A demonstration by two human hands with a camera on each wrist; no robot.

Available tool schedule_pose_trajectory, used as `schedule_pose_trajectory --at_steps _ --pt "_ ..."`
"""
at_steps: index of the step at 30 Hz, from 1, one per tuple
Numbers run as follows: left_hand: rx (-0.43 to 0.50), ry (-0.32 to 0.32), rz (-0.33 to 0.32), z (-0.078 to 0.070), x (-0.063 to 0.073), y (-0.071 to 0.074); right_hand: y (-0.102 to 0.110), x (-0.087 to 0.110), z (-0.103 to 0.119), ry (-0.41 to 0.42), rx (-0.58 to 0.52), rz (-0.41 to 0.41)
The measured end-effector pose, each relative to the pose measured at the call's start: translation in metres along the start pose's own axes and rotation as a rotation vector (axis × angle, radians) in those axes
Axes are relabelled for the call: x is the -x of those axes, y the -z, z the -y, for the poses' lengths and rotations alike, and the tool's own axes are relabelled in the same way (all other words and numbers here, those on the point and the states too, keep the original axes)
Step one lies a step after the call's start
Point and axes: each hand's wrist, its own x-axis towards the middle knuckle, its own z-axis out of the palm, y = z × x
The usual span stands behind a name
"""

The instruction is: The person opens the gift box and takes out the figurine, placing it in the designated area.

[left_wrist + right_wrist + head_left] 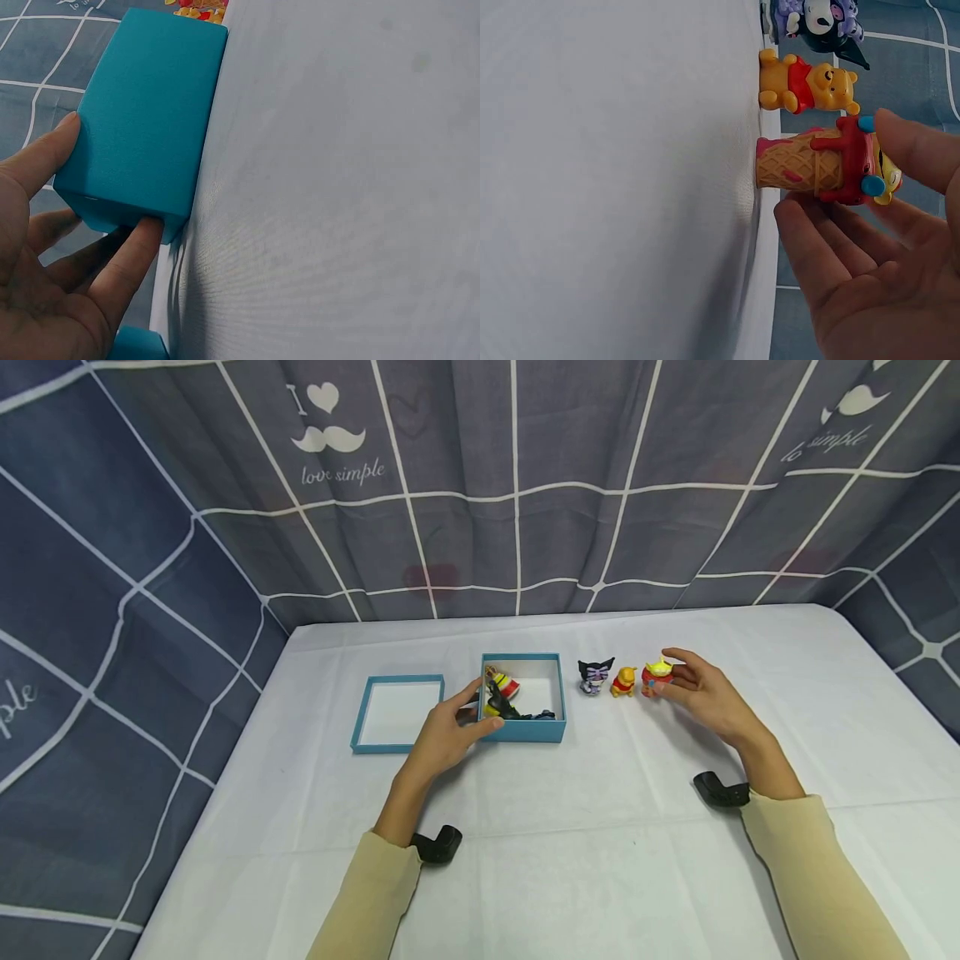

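My left hand [438,735] grips the near left corner of a teal box [525,732], thumb at its front rim and fingers along its left side. Inside lie a red, white and yellow toy [507,685] and a dark figure [498,702]. My right hand [701,692] holds a toy figurine [802,166] with an ice cream cone base, red topping, blue knobs and a yellow-green head, between thumb and fingers. The cone's base is at the white cloth. Left of it stand a Winnie the Pooh figurine [623,682] and a black-and-purple figurine [595,677].
The teal-rimmed box lid [399,710] lies inner side up to the left of the box. A white cloth [562,860] covers the table. Dark gridded curtains [465,543] hang at the back and sides. Both wrists wear a black camera mount [438,845].
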Motion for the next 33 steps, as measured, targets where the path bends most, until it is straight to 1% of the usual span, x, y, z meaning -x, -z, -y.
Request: schedule_pose_trajectory --at_steps 5,11,16,24,29,33 --pt "0.006 0.013 0.0 -0.001 0.0 0.0 0.0 0.001 0.004 -0.012 0.015 -0.016" --pt "0.011 -0.002 0.005 -0.001 0.0 0.0 0.005 0.004 0.005 0.012 0.019 -0.066" --pt "0.012 0.001 0.001 -0.001 0.0 0.0 0.007 0.004 0.009 0.034 0.017 -0.109" --pt "0.007 0.001 0.002 -0.001 0.0 0.001 0.006 0.009 0.025 0.019 0.056 -0.161" --pt "0.009 0.003 0.002 -0.001 0.0 0.001 0.004 0.014 0.036 0.045 0.087 -0.226" --pt "0.016 0.005 0.001 -0.001 0.0 0.001 0.001 0.017 0.044 0.08 0.077 -0.273"
